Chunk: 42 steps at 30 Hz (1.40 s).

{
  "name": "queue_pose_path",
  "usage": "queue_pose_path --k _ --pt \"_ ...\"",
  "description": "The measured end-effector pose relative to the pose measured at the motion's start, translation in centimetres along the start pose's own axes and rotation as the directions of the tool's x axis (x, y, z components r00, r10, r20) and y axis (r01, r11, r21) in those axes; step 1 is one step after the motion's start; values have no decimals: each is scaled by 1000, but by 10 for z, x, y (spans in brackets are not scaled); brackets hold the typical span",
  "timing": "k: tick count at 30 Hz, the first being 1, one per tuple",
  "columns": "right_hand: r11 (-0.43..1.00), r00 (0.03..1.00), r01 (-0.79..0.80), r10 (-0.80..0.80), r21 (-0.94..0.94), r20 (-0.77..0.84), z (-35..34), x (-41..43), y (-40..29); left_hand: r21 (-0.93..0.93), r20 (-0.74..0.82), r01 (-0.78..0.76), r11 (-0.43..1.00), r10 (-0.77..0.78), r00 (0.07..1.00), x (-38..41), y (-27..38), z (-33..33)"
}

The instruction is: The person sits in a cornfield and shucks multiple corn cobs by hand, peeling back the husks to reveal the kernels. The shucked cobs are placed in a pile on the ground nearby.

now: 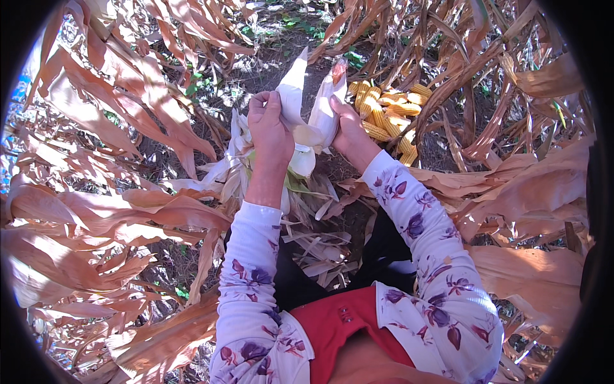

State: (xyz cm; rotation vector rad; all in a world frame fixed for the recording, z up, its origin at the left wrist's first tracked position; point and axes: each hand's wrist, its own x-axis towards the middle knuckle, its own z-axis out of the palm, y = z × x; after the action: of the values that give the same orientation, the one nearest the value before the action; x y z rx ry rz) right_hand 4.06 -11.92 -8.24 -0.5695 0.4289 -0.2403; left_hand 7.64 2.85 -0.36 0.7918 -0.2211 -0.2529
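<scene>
An ear of corn (324, 113) in pale husk stands tilted in my right hand (351, 126), brown silk at its tip. My left hand (271, 126) pinches a broad strip of husk (293, 91) between thumb and fingers. That strip leans away from the ear and curves back towards its base. Below my left hand lies a heap of stripped husks (230, 168), white with some green. Just right of my right hand, a pile of bare yellow corn cobs (386, 110) rests on the ground.
Dry corn stalks and leaves (144, 96) crowd in on the left. More dry leaves (527, 182) and a slanting stalk (460, 77) stand on the right, close to the cobs. Loose husk scraps (321, 249) lie between my legs. Small green weeds (192, 86) grow from the soil.
</scene>
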Motion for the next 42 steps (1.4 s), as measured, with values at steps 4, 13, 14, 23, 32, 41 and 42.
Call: queue_pose_path --k 4,13,14,23,32,41,42 --pt "967 982 156 -130 202 -140 5 1 -34 -58 48 66 996 -64 997 -4 13 -7" --pt "970 977 117 -75 212 -199 -5 -2 -47 498 304 -8 867 -165 938 -10 15 2" --pt "971 993 82 -59 224 -106 -7 0 -45 625 350 -76 777 -193 917 -13 10 4" --pt "979 990 -129 118 158 81 8 -27 -16 588 400 -147 795 -128 907 -39 -27 21" --pt "971 983 -171 158 169 91 21 -32 -30 -470 398 451 759 -274 875 -16 -19 6" --pt "977 937 -177 130 120 325 38 -49 -30 291 -307 394 872 -305 902 -5 -25 -9" --pt "977 931 -173 121 124 343 39 -53 -33 299 -248 407 863 -341 907 -15 -23 9"
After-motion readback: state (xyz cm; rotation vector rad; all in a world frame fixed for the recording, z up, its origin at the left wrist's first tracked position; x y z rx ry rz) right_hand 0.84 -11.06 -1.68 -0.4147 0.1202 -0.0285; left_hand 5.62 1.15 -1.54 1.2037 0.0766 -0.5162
